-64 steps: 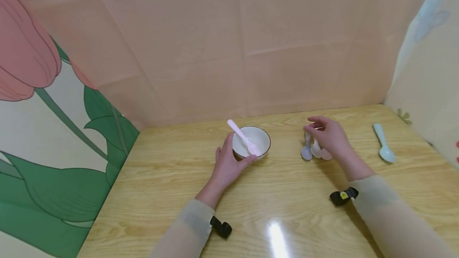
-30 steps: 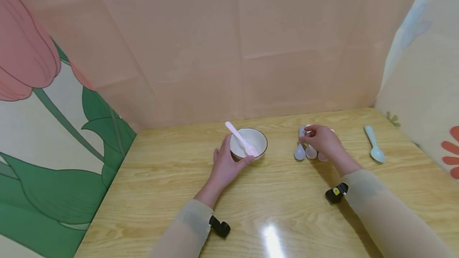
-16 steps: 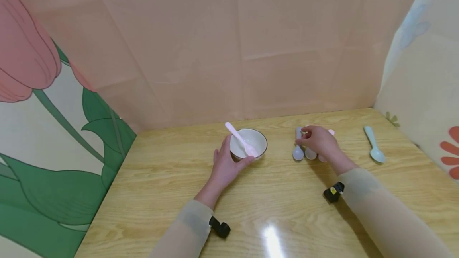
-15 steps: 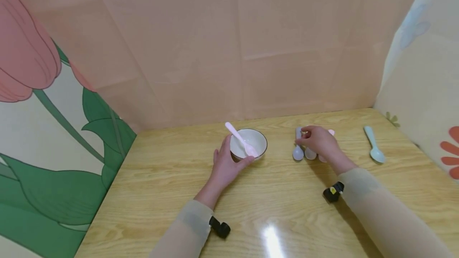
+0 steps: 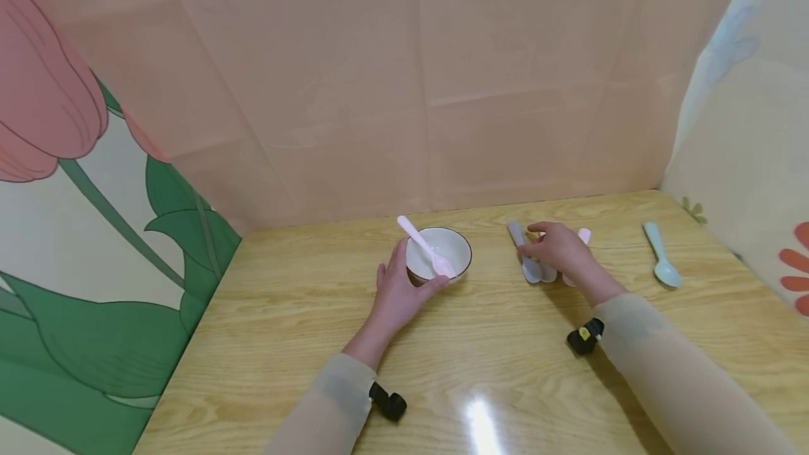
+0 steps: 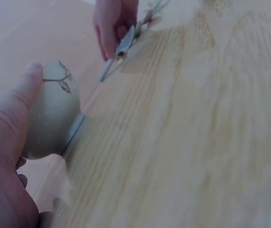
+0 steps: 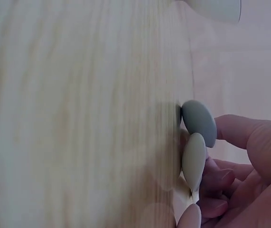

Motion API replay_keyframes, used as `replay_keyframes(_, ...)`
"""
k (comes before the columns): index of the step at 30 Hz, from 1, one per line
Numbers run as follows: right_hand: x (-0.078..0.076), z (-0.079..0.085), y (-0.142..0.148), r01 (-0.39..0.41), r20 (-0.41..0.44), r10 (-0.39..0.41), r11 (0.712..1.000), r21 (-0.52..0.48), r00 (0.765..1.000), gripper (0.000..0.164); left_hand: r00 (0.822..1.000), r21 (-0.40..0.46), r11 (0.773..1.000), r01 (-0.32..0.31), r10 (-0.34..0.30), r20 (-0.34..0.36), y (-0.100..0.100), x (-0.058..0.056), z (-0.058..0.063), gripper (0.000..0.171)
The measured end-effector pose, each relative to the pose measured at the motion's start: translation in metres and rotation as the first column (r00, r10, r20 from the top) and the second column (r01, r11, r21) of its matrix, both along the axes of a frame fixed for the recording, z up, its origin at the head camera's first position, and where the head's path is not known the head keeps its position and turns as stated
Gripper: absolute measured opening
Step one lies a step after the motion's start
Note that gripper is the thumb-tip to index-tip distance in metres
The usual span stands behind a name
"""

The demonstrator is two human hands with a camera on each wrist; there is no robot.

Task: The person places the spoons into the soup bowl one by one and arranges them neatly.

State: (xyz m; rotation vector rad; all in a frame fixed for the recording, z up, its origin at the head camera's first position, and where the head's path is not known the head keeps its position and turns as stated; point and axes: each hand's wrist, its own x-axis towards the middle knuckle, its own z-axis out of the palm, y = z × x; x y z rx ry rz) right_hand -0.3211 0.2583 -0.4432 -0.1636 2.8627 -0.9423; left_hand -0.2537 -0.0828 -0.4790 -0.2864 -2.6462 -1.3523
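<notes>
My left hand (image 5: 399, 290) holds a white bowl (image 5: 454, 243) with a dark rim, fingers and thumb about its side. A pink spoon (image 5: 417, 236) leans in the bowl, its handle over the rim. At the right, my right hand (image 5: 561, 248) pinches a grey spoon (image 5: 515, 232) by its handle. The grey spoon's head overlaps a white spoon (image 5: 548, 274) in the head view; the right wrist view shows the grey head (image 7: 199, 121) against the white one (image 7: 193, 161). Another pink spoon (image 5: 584, 234) lies partly hidden under my right hand.
A light blue-green spoon (image 5: 660, 255) lies apart at the far right of the wooden table (image 5: 303, 314). A plain pink cloth backdrop (image 5: 329, 90) rises behind the table. Flower-printed cloths hang on the left and right sides.
My right hand has come down onto the spoons and moved slightly left. The grey spoon has turned, its handle swinging left and its head shifting toward the white spoon. My left hand stays at the bowl.
</notes>
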Motion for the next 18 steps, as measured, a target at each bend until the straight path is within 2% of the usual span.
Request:
replay_keyframes(10,0.0027,0.0033,0.0023,0.028,0.036,-0.024,0.991,-0.129,0.999,0.074,1.000,-0.003,1.000,0.007,-0.007,0.002,-0.0003,0.0009,-0.0005,0.111)
replay_keyframes(18,0.0052,0.0039,0.0005,0.052,0.004,-0.053,0.966,-0.253,0.999,0.066,1.000,0.002,1.000,0.001,-0.001,0.008,-0.0001,0.0022,0.0009,0.111)
